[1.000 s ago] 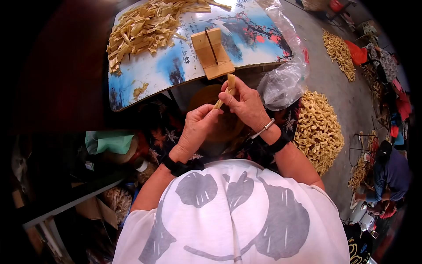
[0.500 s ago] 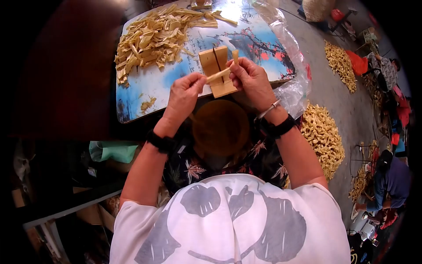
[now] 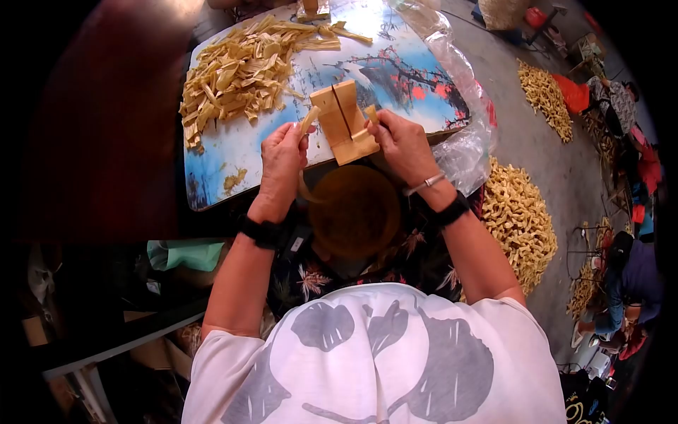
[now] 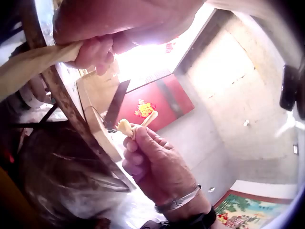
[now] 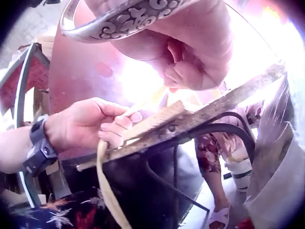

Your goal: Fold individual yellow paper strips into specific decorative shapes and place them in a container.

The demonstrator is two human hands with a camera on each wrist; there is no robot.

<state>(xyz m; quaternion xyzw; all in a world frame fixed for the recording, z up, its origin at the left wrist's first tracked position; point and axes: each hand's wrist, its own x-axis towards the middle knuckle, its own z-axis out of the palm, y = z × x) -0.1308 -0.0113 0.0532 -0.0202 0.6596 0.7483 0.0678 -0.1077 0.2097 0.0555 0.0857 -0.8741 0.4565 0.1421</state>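
My left hand (image 3: 282, 159) grips a long pale yellow strip (image 5: 107, 191). One end sticks up past the fingers and the rest hangs toward my lap. On the other side, my right hand (image 3: 408, 145) pinches a short, knotted-looking piece (image 4: 126, 128) of the same material between thumb and fingers. Between the hands, at the table's near edge, stands an L-shaped wooden stand (image 3: 332, 116) with a dark upright blade (image 3: 342, 109) across it. Loose strips (image 3: 244, 67) lie heaped on the table's far left.
The blue painted table (image 3: 275, 152) is in front of me. A brown round basin (image 3: 353, 212) sits below its edge, over my lap. Clear plastic sheeting (image 3: 459, 152) hangs off the right side. Knotted pieces (image 3: 519, 226) lie piled on the floor at right, where another person (image 3: 632, 290) is bent over.
The hands first held one strip together below the stand, then raised it stretched across the blade. Now they are apart, left and right of the stand, each with a separate piece.
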